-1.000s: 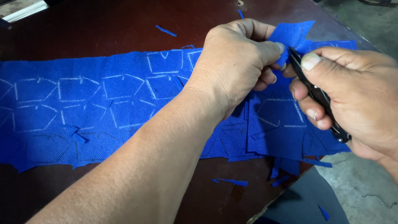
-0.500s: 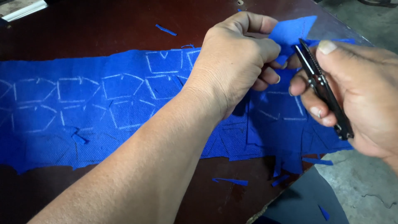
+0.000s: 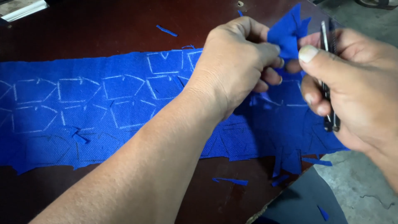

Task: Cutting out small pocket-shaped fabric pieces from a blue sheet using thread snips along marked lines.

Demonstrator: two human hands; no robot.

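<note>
Head cam: left hand (image 3: pixel 236 62) pinches a blue scrap (image 3: pixel 288 31) lifted above the chalk-marked cloth (image 3: pixel 103 103) on the table (image 3: pixel 103 29). Right hand (image 3: pixel 352 87) is clenched round the scissors (image 3: pixel 327 74). I'd keep the scrap taut and snip right on the chalk lines.

A dark brown table (image 3: pixel 103 29) is lying under everything. Small blue scraps (image 3: pixel 230 181) are lying on it. A grey floor (image 3: pixel 360 182) is showing beside the table.
</note>
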